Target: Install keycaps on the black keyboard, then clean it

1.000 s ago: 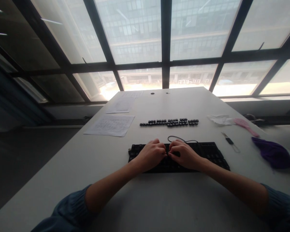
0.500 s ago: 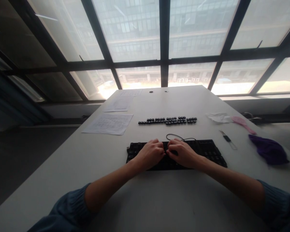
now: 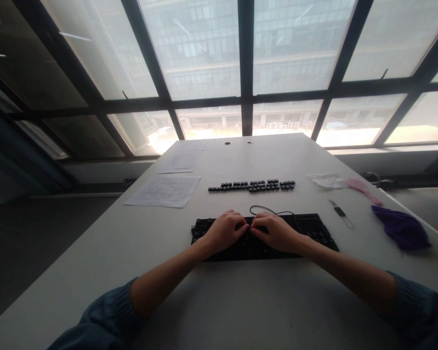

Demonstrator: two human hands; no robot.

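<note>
White tabletop (image 3: 241, 296) seen from the near side, dim close up, with blue sleeves (image 3: 109, 304) entering from both lower corners. Black keyboard (image 3: 253, 249) laid flat near the viewer, long side facing; its middle is partly covered by both hands. Left hand (image 3: 226, 229) arched over the left-centre keys, fingers curled, thumb and forefinger tips drawn close. Right hand (image 3: 275, 232) mirrored just beside it, fingers bent likewise, thumb drawn in under the forefinger. Fingertips of the two hands almost met; whether a key or other small part is pinched cannot be told, the spot being dark and screened.

Thin black cable (image 3: 267, 209) looped just behind the keyboard. Farther on, loose black keycaps (image 3: 253, 186) set out in uneven rows. On the right, nearer to farther: purple cloth (image 3: 401, 227), black-handled puller (image 3: 339, 211) with a wire loop, pink brush (image 3: 363, 188), crumpled white tissue (image 3: 327, 181). On the left, a marked paper sheet (image 3: 163, 191), more sheets (image 3: 178, 161) beyond. Far end backed by framed windows (image 3: 190, 53), a building seen through the glass.

Risks, as judged: a small part could be dropped among the keys if held loosely; neighbouring keys could be knocked by hands so crowded; the keyboard could be skidded by a hard push; keycap rows could be scattered by a careless reach.
</note>
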